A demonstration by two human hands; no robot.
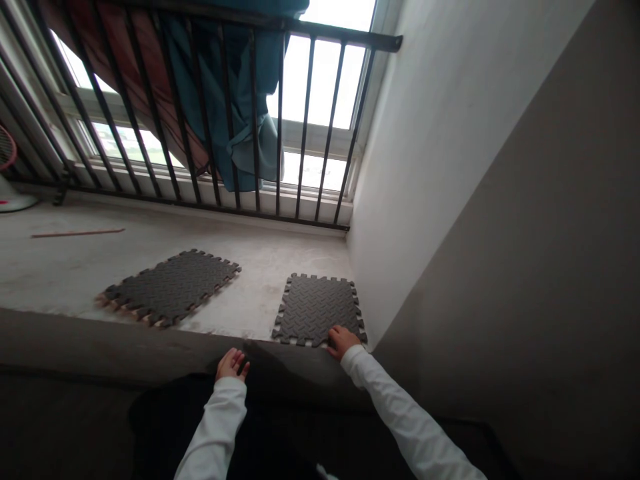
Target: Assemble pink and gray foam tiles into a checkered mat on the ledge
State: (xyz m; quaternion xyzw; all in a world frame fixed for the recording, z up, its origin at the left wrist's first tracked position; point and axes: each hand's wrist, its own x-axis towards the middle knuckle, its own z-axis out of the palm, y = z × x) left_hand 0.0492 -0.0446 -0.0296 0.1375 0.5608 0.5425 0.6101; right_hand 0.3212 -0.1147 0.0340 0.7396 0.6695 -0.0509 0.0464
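A dark grey foam mat tile [317, 307] with toothed edges lies flat on the pale ledge, close to the side wall. At its near edge, toward the right corner, my right hand [344, 341] has its fingers curled over the rim. My left hand [232, 365] is held in front of the ledge, palm partly up, fingers loosely bent and nothing in them. Further left rests a second grey foam mat tile [173, 287], set at an angle, with what looks like a brownish layer showing along its near edge.
Behind the ledge [257, 293] runs a black metal railing [240, 203]. Blue cloth [210, 100] and reddish cloth [135, 73] hang by the window behind it. A thin brown stick [77, 233] and a fan [13, 193] are at the left. A white wall [430, 133] bounds the right.
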